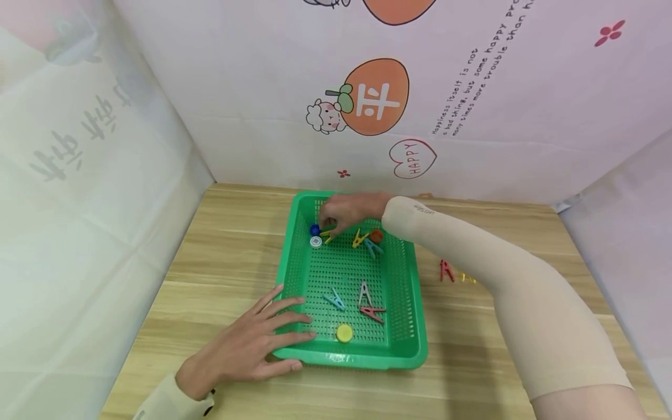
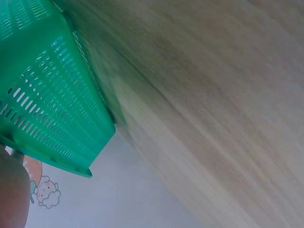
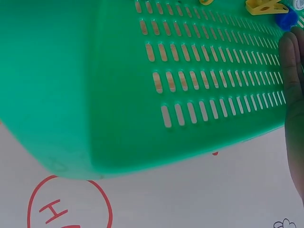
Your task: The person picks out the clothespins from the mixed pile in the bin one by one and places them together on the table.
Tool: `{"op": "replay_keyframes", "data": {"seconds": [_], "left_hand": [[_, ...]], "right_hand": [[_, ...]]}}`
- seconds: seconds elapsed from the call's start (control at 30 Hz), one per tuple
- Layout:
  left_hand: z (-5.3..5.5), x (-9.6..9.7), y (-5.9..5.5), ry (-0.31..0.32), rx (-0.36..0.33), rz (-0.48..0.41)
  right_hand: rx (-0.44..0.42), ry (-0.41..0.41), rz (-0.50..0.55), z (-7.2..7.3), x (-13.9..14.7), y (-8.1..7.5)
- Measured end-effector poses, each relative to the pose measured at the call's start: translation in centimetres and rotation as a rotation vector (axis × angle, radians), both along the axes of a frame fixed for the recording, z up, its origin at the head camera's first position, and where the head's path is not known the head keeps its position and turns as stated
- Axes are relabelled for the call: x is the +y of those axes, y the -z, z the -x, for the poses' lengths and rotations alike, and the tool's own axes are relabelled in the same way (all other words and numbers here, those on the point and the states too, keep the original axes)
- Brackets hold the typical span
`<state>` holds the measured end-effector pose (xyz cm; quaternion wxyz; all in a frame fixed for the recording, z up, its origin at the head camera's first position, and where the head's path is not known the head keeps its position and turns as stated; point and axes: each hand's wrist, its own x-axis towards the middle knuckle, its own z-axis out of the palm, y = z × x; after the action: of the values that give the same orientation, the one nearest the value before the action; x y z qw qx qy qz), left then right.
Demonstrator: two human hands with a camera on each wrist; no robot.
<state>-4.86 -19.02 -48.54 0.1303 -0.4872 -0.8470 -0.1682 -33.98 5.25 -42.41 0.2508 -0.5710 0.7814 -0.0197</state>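
In the head view, my right hand [image 1: 343, 213] reaches into the far left part of a green basket [image 1: 286, 280], its fingers bent downward. Close to its fingertips are a blue cap [image 1: 315, 230], a white cap [image 1: 315, 242] and a yellow clothespin [image 1: 328, 238]. The right wrist view shows a fingertip beside the blue cap [image 3: 286, 19], with the yellow clothespin [image 3: 266, 7] just past it; the rest of that hand is cut off. My left hand [image 1: 257, 338] rests with spread fingers over the basket's near left rim.
Inside the basket lie another yellow clothespin [image 1: 359, 238], an orange cap [image 1: 376, 235], blue clothespins [image 1: 373, 248], a grey clothespin [image 1: 364, 293], a red clothespin [image 1: 373, 314] and a yellow cap [image 1: 344, 333]. Another red clothespin [image 1: 446, 270] lies outside, on the wooden table [image 1: 226, 251].
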Motion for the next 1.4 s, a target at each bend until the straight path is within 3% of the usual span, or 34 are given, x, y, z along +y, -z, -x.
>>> {"op": "replay_keyframes", "data": {"seconds": [0.3, 0.77, 1.1, 1.4], "left_hand": [[0.0, 0.1, 0.0, 0.007, 0.009, -0.003], [0.2, 0.2, -0.1, 0.012, 0.025, 0.001], [0.0, 0.2, -0.1, 0.002, 0.03, 0.011], [-0.1, 0.0, -0.1, -0.001, 0.031, 0.013]], "right_hand": [[0.04, 0.012, -0.06, -0.5, -0.1, 0.2], [0.238, -0.071, -0.192, -1.6, -0.4, 0.7], [0.183, -0.074, -0.185, -1.8, -0.8, 1.1], [0.205, -0.159, -0.19, -2.5, -1.3, 1.4]]}}
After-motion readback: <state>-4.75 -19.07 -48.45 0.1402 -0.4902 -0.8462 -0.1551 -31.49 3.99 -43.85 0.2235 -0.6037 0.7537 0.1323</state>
